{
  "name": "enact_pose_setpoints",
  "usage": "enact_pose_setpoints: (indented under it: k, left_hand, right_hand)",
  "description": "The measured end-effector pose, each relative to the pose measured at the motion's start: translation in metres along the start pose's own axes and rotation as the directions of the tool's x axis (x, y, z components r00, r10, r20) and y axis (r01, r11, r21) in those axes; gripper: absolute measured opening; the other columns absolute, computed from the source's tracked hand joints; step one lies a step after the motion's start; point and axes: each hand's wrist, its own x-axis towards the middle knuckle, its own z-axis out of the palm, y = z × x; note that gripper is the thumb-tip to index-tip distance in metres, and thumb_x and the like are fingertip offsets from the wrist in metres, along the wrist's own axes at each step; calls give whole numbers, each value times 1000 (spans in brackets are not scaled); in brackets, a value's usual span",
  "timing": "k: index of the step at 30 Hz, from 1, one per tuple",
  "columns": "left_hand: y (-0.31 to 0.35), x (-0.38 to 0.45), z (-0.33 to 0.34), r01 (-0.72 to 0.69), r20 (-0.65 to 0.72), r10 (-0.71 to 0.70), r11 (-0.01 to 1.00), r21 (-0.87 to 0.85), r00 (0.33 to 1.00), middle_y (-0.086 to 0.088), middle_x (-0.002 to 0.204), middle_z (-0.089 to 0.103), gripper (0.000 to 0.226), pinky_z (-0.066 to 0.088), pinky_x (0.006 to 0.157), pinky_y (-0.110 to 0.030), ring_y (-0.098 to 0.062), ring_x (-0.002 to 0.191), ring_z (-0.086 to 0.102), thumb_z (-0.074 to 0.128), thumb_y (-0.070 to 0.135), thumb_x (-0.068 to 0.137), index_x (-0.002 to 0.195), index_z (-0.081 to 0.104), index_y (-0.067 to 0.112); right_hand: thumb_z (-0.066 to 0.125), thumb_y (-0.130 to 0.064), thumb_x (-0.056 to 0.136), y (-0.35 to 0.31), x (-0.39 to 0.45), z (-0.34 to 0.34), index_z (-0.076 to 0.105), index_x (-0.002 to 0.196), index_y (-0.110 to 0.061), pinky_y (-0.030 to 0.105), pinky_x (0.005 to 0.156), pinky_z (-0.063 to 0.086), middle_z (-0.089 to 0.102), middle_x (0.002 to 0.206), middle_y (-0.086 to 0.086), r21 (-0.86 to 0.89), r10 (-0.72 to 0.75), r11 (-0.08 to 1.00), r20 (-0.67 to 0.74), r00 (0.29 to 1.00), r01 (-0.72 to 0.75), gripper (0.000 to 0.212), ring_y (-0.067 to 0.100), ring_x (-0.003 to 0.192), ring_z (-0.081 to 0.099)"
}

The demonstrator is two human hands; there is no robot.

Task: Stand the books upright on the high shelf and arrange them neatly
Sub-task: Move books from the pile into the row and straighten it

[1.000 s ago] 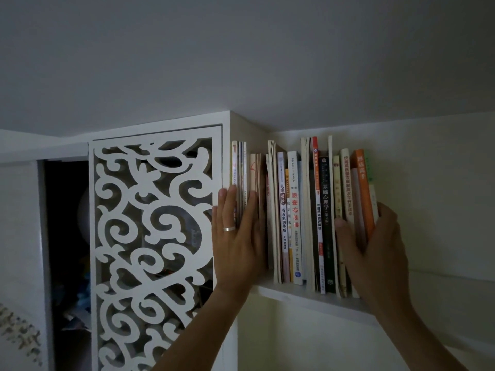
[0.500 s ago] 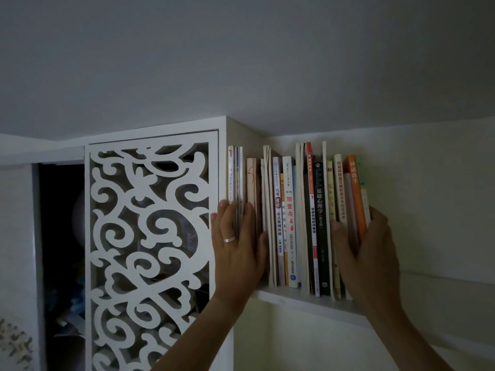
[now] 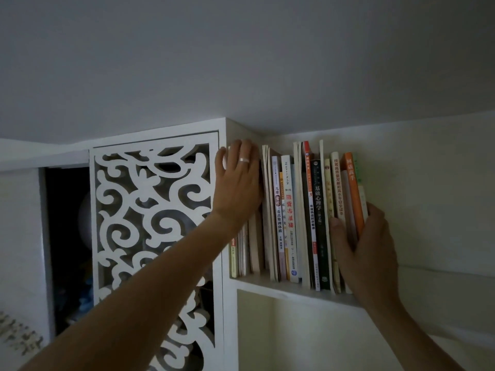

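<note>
Ceiling (image 3: 241,62) fills the upper half, grey and dim. Below it at left, a white cabinet door (image 3: 155,223) with cut-out scrollwork, a dark opening beside it. Right of the door, a high white shelf (image 3: 294,290) set into the wall, just under the ceiling. Row of books (image 3: 294,218) stands upright on the shelf, spines outward, packed from the cabinet side across to the right; a few thin ones at the far left, taller pale ones in the middle, a black spine, then an orange book (image 3: 355,194) near the right end. Left hand (image 3: 238,183) raised to the top of the leftmost books, palm flat against their spines, fingertips bent over the upper edges; a ring (image 3: 244,159) on one finger. Right hand (image 3: 367,253) clasps the right end of the row low down: thumb pressed on the spines, fingers wrapped round the outer side of the last books, holding them against the rest.
</note>
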Motion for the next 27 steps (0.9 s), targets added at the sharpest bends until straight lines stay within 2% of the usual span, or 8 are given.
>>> enact_pose_setpoints:
  k: [4,8,14,16,19,23,25,27]
  left_hand:
    - [5,7,-9,41,28,-40,999,-29,999,-19,148,47,52,25,120,-56,-38,146,36,69,45,89,130,59,13]
    - [15,-1,-22,11,-6,-12,996,-88,1000,-19,147,47,52,35,117,-53,-38,144,38,66,38,90,135,56,14]
    - [20,-22,-60,300,82,-295,838,-456,952,-18,137,44,33,59,78,-34,-29,109,57,65,10,95,125,51,10]
    - [16,-27,-74,369,101,-371,782,-503,923,-17,134,41,31,48,63,-15,-22,99,56,65,12,97,122,47,9]
    - [2,-16,-91,431,159,-410,750,-502,898,-12,110,54,34,39,52,-15,-21,85,58,66,24,97,114,42,6]
    - [-17,31,-109,589,574,-392,782,-203,719,-9,77,71,46,55,48,-28,-22,55,72,62,47,98,100,61,1]
    - [-16,42,-112,611,727,-346,781,-127,593,-10,71,72,29,57,46,-27,-20,48,72,61,33,99,92,63,6]
    - [-15,42,-112,636,778,-314,760,-137,544,-13,74,73,18,59,48,-28,-23,50,73,58,23,99,93,60,6]
  right_hand:
    - [50,-62,93,0,0,0,35,143,-24,46,67,63,55,122,8,-3,-7,1000,1,1000,7,64,26,97,64]
    - [46,-65,93,1,0,1,34,144,-22,44,65,63,56,122,8,-11,-14,1000,4,1000,14,68,25,96,65]
    - [48,-62,94,-1,0,-1,35,144,-19,44,67,63,57,123,9,-3,-20,1000,6,1000,20,67,24,97,64]
    - [48,-62,94,-2,0,-1,36,145,-18,42,67,63,57,123,9,-1,-21,1000,2,1000,21,68,23,97,64]
    - [46,-64,94,-4,-1,-1,36,145,-17,42,70,62,56,123,8,-11,-19,1000,-4,1000,19,70,22,99,62]
    - [47,-63,94,-5,-1,-1,36,145,-17,43,72,62,56,125,8,-15,-18,1000,4,1000,18,70,22,101,62]
    - [47,-63,94,-5,-1,-2,36,145,-17,44,71,62,56,126,8,-18,-19,1000,6,1000,19,69,23,102,62]
    - [48,-62,95,-6,-3,-3,36,145,-17,44,71,63,56,126,9,-18,-23,1000,6,1000,23,69,23,101,63]
